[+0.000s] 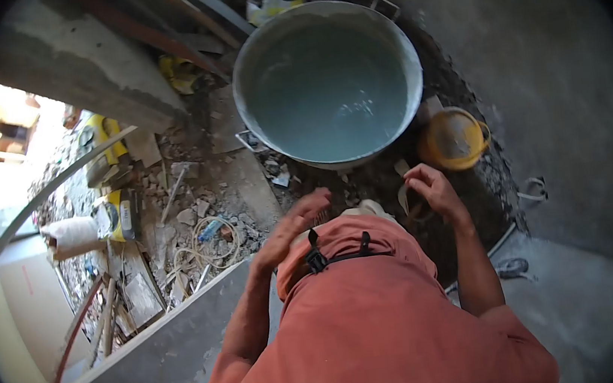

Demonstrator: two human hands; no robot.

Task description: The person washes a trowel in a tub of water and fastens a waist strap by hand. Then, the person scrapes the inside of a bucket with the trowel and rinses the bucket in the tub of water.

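My left hand [300,218] is beside the front of my orange-red clothing, its fingers stretched out and slightly blurred. I see nothing in it. On the other side, my right hand [435,190] is raised with its fingers curled and pinched together. A thin pale curved strip [403,197] shows at those fingertips; its kind I cannot make out. Ahead of both hands stands a large metal pot [243,112] with side handles, holding cloudy grey-green liquid [325,91]. A yellow-orange bucket [438,148] with a grey, crusted inside sits close to my right hand.
Rubble [191,205], a coiled pale hose [204,252] and yellow-black bags [121,212] lie at the left. A low wall [214,308] runs beside me, and a long curved strip [42,195] crosses the far left. A grey wall [552,88] rises at the right.
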